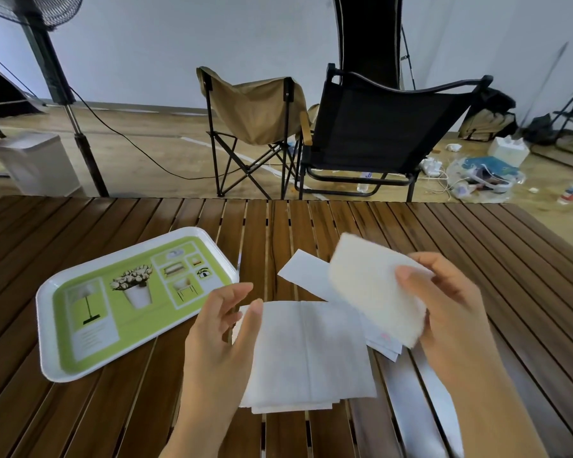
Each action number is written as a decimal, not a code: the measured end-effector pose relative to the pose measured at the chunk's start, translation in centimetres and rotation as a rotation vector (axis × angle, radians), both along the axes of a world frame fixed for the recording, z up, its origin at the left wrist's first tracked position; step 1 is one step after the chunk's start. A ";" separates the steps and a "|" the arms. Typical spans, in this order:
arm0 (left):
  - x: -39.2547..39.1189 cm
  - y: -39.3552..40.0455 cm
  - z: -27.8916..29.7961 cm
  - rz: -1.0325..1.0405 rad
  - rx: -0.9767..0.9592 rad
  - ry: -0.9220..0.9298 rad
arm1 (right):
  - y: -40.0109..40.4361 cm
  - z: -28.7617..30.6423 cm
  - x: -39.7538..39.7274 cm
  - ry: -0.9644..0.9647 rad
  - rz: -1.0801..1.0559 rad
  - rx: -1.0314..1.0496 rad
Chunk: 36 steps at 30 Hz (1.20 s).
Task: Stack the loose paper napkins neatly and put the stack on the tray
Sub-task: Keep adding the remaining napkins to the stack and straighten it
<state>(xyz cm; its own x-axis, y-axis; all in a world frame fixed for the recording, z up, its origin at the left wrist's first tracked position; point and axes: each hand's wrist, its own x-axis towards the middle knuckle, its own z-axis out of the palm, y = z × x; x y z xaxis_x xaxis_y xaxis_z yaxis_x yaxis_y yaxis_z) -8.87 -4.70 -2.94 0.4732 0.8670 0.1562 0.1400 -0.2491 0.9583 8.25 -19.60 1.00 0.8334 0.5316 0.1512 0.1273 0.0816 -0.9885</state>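
A pile of white paper napkins (306, 355) lies on the slatted wooden table (80, 408) in front of me. My left hand (222, 328) rests at its left edge, thumb on the top napkin, fingers apart. My right hand (450, 302) holds one folded cream napkin (368, 285) up in the air above the table. More loose napkins (303, 269) lie under and behind it. The green and white tray (52, 355) sits to the left with nothing on it.
Beyond the table's far edge stand a beige folding chair (255, 110) and a black chair (377, 133). A fan stand (80, 133) and a white bin (33, 163) are at the back left. Clutter lies on the floor at the right.
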 end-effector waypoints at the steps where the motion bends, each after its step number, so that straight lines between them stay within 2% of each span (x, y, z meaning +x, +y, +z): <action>1: -0.1 -0.1 0.2 -0.051 -0.001 -0.023 | -0.2 0.8 -0.9 0.034 0.102 0.023; 3: -0.4 -0.4 0.5 -0.171 -0.033 -0.077 | -0.1 1.9 -2.3 0.094 0.282 0.027; 5: -0.6 -0.7 0.6 -0.288 -0.168 -0.131 | 0.3 2.0 -3.0 0.111 0.398 -0.020; 7: -0.5 -1.0 1.0 -0.348 -0.334 -0.098 | 1.0 1.4 -3.3 0.135 0.412 -0.101; 9: -0.2 -1.0 0.6 -0.303 -0.388 0.007 | 2.0 0.0 -3.2 0.128 0.322 -0.246; 11: 0.2 -0.5 -0.3 -0.171 -0.345 0.139 | 3.0 -1.8 -2.9 0.072 0.199 -0.415; 14: 0.8 0.1 -1.6 -0.058 -0.156 0.348 | 3.9 -4.1 -2.5 0.011 0.069 -0.579; 19: 1.1 0.6 -2.4 -0.031 -0.115 0.433 | 4.4 -5.1 -2.2 -0.056 0.051 -0.640; 23: 0.9 0.7 -2.8 0.014 -0.084 0.463 | 4.5 -6.2 -1.6 -0.074 0.021 -0.649; 27: 0.7 0.7 -2.9 0.019 -0.043 0.430 | 3.6 -8.2 0.5 -0.134 -0.281 -0.659; 29: 0.7 0.6 -2.8 0.016 -0.030 0.425 | 2.8 -9.9 1.7 -0.188 -0.453 -0.796; 32: 0.6 0.4 -2.6 0.044 -0.006 0.400 | 2.2 -12.1 2.0 -0.185 -0.554 -1.039; 36: 0.5 0.5 -2.8 0.098 0.041 0.339 | 2.4 -12.4 2.5 -0.134 -0.557 -1.090</action>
